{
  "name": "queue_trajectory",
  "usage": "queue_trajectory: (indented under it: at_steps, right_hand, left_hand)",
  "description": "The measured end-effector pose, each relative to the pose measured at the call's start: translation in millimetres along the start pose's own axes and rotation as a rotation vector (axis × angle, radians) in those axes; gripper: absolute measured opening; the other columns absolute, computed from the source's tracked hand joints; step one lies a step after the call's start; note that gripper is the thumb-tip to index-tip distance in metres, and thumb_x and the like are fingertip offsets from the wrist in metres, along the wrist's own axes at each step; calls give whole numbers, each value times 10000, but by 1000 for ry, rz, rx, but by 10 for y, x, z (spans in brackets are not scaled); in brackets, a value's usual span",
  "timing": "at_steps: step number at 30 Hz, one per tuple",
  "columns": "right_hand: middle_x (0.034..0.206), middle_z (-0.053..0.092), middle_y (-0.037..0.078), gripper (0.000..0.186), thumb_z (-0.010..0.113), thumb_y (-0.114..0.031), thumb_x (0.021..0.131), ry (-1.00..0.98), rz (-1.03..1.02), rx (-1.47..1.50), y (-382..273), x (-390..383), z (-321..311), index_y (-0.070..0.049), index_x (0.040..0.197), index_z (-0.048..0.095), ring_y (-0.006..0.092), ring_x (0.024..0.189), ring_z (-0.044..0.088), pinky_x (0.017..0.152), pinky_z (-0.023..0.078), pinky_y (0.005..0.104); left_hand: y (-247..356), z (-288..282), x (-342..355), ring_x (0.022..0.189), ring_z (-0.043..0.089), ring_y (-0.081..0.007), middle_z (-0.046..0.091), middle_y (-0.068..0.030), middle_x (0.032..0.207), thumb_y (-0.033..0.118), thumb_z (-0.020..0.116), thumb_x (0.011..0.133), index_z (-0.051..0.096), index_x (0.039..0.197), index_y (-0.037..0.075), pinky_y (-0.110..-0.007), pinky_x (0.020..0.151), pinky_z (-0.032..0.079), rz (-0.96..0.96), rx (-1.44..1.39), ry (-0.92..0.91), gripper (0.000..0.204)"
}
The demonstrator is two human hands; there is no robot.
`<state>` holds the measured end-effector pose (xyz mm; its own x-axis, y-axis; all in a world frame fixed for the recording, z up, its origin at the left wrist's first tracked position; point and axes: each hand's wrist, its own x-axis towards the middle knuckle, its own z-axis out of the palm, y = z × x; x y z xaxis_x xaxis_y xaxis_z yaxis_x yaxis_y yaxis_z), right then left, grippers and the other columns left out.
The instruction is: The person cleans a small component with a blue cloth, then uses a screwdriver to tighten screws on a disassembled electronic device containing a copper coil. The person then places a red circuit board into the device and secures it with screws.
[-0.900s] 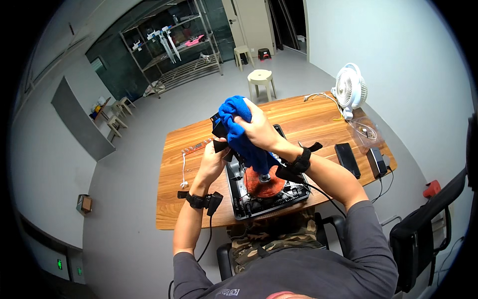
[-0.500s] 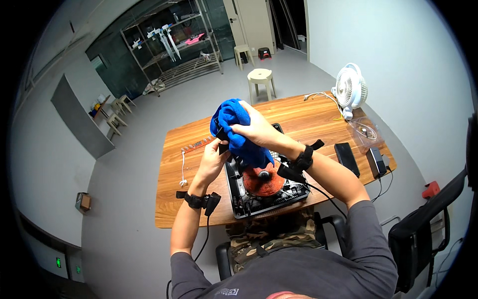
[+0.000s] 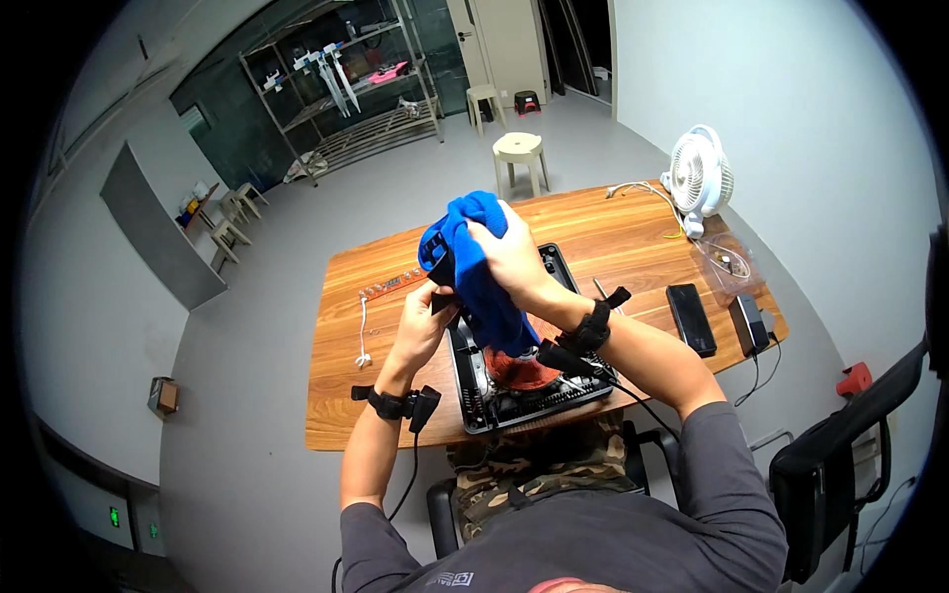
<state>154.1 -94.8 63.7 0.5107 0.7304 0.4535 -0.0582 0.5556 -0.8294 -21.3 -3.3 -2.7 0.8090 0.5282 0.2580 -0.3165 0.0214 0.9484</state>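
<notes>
My right hand [image 3: 518, 263] is closed on a blue cloth [image 3: 484, 301], bunched up and pressed against a black plastic part [image 3: 441, 271]. From below, my left hand [image 3: 419, 324] pinches that black part; most of it is hidden under the cloth, so its kind does not show. Beneath both hands lies an opened black appliance housing [image 3: 476, 415], resembling an induction cooker. Inside it sits a round copper-red coil [image 3: 519, 376], partly covered from view by the hanging end of the cloth.
A narrow orange circuit board [image 3: 391, 286] with a white cable [image 3: 363, 331] lies left on the wooden table [image 3: 336, 395]. To the right are a white fan [image 3: 698, 178], a black flat device [image 3: 691, 318], a black box-shaped adapter [image 3: 748, 324] and a clear plastic bag [image 3: 725, 262].
My right hand has shifted slightly up and right with the cloth, whose loose end hangs lower over the coil. The left hand keeps its place on the black part.
</notes>
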Motion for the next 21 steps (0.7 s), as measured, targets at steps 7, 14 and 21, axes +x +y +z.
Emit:
queue_trajectory:
  at_steps: [7,14,21]
  right_hand:
    - [1190,617,85,431,633,-140,988,-187,283,274,-142,-23,-274,-37,1366,456,163,1089,619,967,528,338]
    - [1260,563,82,608,685,-81,917,-307,225,189,-11,-133,-266,-52,1434,365,165,1165,574,1026,490,341]
    - [1186,580,75,489,639,-30,919,-209,147,86,147,-145,-183,-46,1361,431,153,1112,584,976,505,331]
  left_hand:
    - [59,151,-91,906,634,-105,636,-21,1005,-107,568,950,588,1072,69,-240,817,527,47,-166,217,215]
    - [-3,132,-27,880,606,-76,625,6,986,-93,573,955,589,1063,72,-213,770,495,58,-115,165,198]
    - [24,156,-55,838,557,-42,602,45,951,-67,589,963,599,1033,73,-200,733,456,9,2,190,156]
